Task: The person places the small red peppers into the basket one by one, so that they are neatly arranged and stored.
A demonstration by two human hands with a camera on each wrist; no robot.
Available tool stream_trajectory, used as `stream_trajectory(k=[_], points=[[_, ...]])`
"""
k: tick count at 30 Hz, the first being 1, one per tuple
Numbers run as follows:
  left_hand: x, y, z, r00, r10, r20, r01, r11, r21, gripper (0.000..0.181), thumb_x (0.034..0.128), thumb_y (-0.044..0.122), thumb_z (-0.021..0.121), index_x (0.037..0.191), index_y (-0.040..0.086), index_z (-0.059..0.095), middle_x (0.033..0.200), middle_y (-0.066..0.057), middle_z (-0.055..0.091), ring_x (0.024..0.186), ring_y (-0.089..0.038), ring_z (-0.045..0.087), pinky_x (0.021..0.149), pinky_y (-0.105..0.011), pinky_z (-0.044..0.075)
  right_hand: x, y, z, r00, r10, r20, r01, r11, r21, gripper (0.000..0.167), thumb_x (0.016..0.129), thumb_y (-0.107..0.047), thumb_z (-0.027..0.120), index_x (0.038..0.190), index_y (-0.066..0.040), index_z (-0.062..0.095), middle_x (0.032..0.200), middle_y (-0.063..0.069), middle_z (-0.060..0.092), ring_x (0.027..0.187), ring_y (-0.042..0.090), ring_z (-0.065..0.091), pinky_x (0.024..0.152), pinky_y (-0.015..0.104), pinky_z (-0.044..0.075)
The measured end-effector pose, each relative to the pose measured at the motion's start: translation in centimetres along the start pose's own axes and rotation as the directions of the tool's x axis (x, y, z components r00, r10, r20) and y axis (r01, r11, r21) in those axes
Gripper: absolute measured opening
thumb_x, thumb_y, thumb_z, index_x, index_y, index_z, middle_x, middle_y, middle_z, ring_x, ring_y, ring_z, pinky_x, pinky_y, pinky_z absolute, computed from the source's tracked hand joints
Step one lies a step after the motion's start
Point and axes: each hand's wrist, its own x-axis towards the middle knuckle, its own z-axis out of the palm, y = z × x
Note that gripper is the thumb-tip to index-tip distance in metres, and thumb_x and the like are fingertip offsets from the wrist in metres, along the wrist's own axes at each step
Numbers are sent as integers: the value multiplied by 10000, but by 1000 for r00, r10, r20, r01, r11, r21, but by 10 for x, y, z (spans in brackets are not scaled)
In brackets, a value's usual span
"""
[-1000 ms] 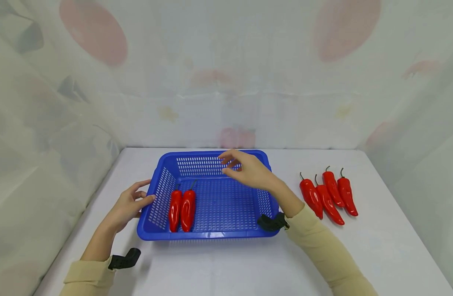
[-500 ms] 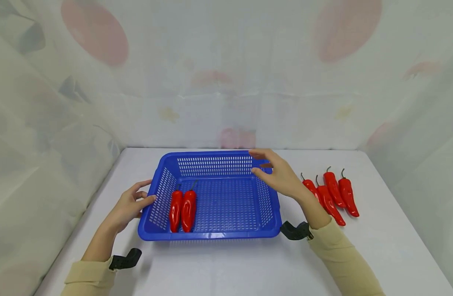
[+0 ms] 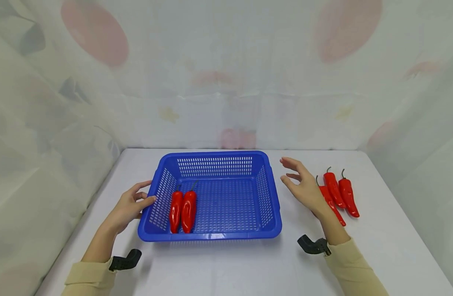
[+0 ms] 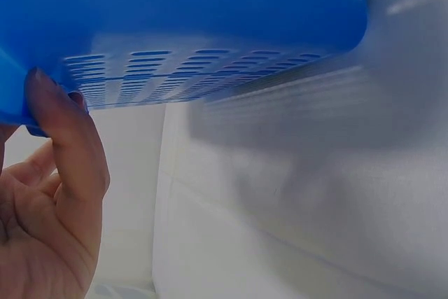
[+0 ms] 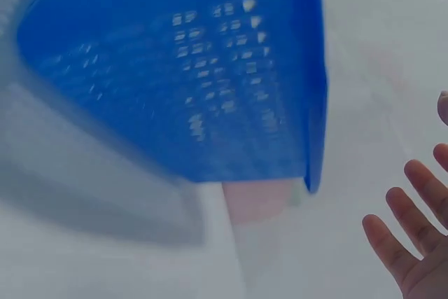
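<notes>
A blue perforated plastic basket (image 3: pixel 209 236) stands in the middle of the table. Two glossy red chili peppers lie side by side in its left part, one pepper (image 3: pixel 176 211) left of the other pepper (image 3: pixel 188 210). At the basket's left rim, my left hand (image 3: pixel 125 209) grips the edge between thumb and fingers; the left wrist view shows the thumb against the basket wall (image 4: pixel 175 5). My right hand (image 3: pixel 303 187) hovers right of the basket with fingers spread and nothing held. Just beyond it lie more red chili peppers (image 3: pixel 333 189), partly covered by the hand and forearm.
The white table (image 3: pixel 245 271) is bordered by pale patterned fabric (image 3: pixel 211 111) at the back and both sides. A dark camera mount is worn on each wrist, one mount (image 3: pixel 125 260) at the left and the other mount (image 3: pixel 313 246) at the right.
My right hand has moved from above the basket rightward past its right rim to near the loose chili peppers. The left hand and the basket have stayed nearly still.
</notes>
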Motion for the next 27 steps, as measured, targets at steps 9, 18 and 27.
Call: stream_trajectory(k=[9, 18, 27], points=[[-1, 1, 1, 1000, 4, 0, -4, 1000, -4, 693, 903, 225, 593, 1461, 110, 198, 966, -225, 527, 737, -239, 654, 629, -395, 570, -16, 34, -11, 997, 43, -59, -43, 999, -9, 547, 895, -168, 594, 1396, -154, 375, 1359, 95, 466, 1226, 277, 456, 915, 430, 471], [0, 0, 0, 1000, 7, 0, -7, 1000, 1, 697, 902, 231, 595, 1462, 114, 197, 964, -223, 528, 735, -239, 656, 627, -395, 570, -29, 145, -17, 975, 85, -207, -124, 975, -185, 562, 874, -422, 577, 1380, -417, 333, 1305, -204, 464, 1165, 44, 473, 842, 109, 464], [0, -1, 0, 1000, 5, 5, -5, 1000, -8, 695, 902, 228, 594, 1462, 118, 198, 932, -199, 529, 727, -247, 657, 624, -399, 569, -43, 108, -30, 955, 237, -178, -272, 940, -207, 585, 887, -407, 566, 1409, -258, 350, 1333, 73, 483, 1160, 302, 489, 819, 366, 534]])
